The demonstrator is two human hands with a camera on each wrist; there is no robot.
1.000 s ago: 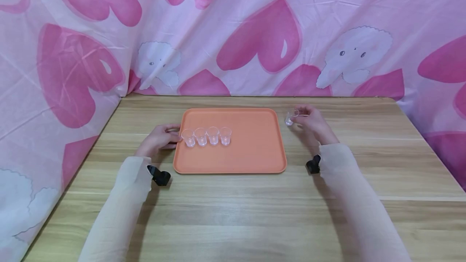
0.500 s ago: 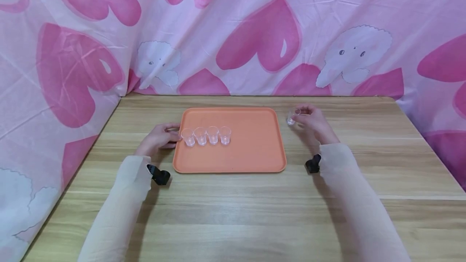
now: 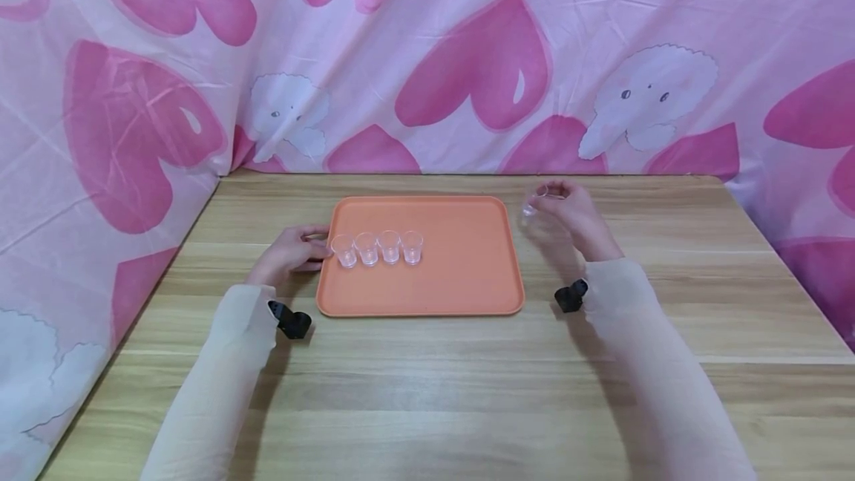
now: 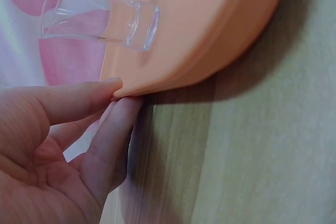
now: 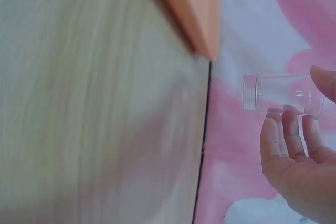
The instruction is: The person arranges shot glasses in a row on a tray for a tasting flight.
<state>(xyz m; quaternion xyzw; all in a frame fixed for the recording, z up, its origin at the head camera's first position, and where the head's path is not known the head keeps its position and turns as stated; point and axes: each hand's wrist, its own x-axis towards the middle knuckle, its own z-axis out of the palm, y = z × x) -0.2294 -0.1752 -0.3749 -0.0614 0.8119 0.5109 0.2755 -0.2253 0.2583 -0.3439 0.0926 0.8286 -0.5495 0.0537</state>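
Note:
My left hand (image 3: 289,254) pinches the left rim of an orange tray (image 3: 467,266), thumb on top and fingers beneath, as the left wrist view shows. Several small clear cups stand upright in a row on the tray's left half; the leftmost cup (image 3: 344,251) is close beside my thumb. Beyond the tray's back right corner, my right hand (image 3: 576,215) holds another small clear cup (image 5: 281,92) near its rim, between thumb and fingers. In the right wrist view this cup is raised above the table, its thick base pointing down toward the tabletop.
The tray lies on a wood-grain table (image 3: 414,392). A pink curtain (image 3: 461,43) with hearts hangs right behind the table's back edge and along its left side. Black wrist cameras sit at both sleeve cuffs.
My right hand has lifted the cup up and slightly farther back, off the table spot beside the tray. My left hand, the tray and the row of cups stay in place.

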